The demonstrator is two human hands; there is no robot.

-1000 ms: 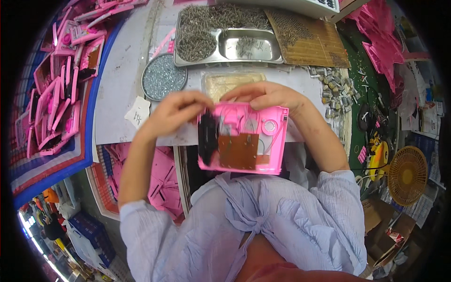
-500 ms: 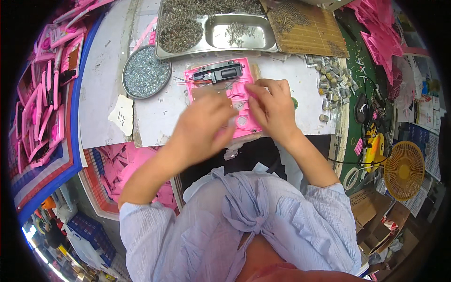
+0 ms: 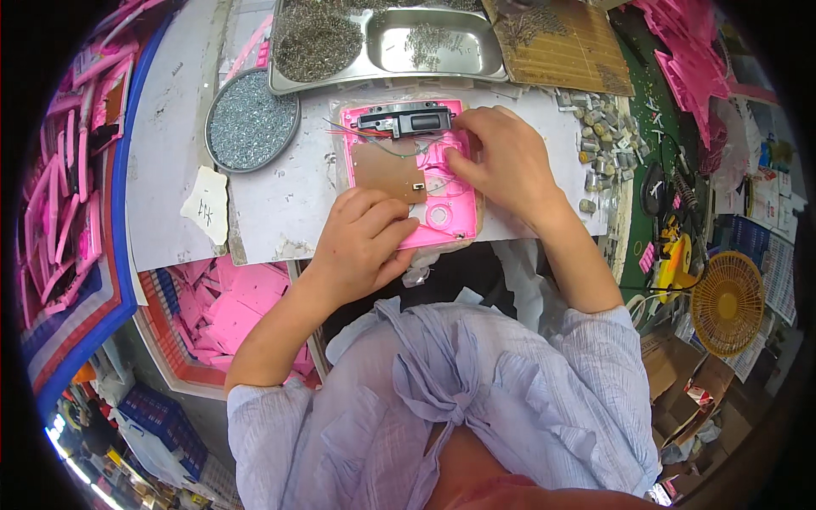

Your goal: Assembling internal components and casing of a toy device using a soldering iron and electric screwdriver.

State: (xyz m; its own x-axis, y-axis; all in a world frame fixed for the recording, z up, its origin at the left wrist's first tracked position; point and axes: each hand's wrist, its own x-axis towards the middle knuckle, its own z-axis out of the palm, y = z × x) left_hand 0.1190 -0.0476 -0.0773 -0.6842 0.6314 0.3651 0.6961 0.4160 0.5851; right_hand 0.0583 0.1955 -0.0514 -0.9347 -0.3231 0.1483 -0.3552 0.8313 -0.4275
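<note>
A pink plastic casing (image 3: 463, 206) lies on the white worktop in front of me, open side up. Inside it sits a brown circuit board (image 3: 378, 168) with a small switch near its lower right corner. A black module (image 3: 425, 121) spans the far end, with thin red, dark and green wires running off it. My left hand (image 3: 361, 242) is closed at the near left corner, fingers curled over the board's edge and thumb by the casing's near rim. My right hand (image 3: 508, 161) grips the right side, fingertips by the black module and thumb inside the casing.
A round dish of small silvery screws (image 3: 253, 121) stands left. Beyond are a steel compartment tray (image 3: 371, 76) of small metal parts and a cardboard sheet (image 3: 586, 59) with more. Small cylindrical metal parts (image 3: 595, 127) lie right. Pink parts fill a crate (image 3: 183, 374) below left.
My left hand has come down from over the board to the casing's near left edge, uncovering the board. My right hand has shifted up slightly toward the black module.
</note>
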